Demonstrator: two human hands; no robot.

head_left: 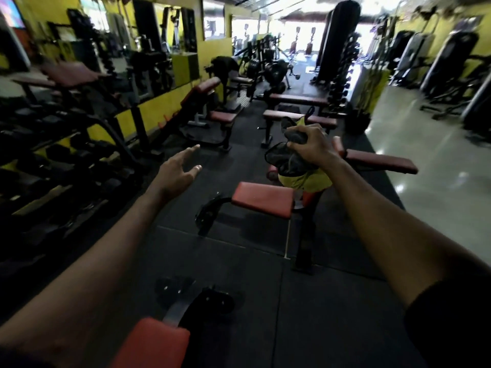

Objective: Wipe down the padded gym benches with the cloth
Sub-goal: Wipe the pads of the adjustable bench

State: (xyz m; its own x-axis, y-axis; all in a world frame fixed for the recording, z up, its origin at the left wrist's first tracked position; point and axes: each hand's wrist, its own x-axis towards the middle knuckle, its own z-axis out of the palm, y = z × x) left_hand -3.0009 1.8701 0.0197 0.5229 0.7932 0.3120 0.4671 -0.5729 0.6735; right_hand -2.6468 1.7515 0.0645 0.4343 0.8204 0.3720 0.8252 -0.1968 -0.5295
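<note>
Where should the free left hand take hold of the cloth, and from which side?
Probably take the loose part of the cloth hanging below the right hand, coming from the left: the top is bunched in that fist, and the open left hand lies on that side.

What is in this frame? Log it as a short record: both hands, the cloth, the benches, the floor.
left: left hand open, fingers spread, holding nothing
right: right hand grips the cloth
held item: grey and yellow, bunched, hanging below the fist; pad contact unclear
near: red pad at the bottom edge
ahead: padded seat, red, on a black frame, below the cloth
side: flat bench to the right
floor: rubber floor, black
rack: dumbbell rack on the left
</note>
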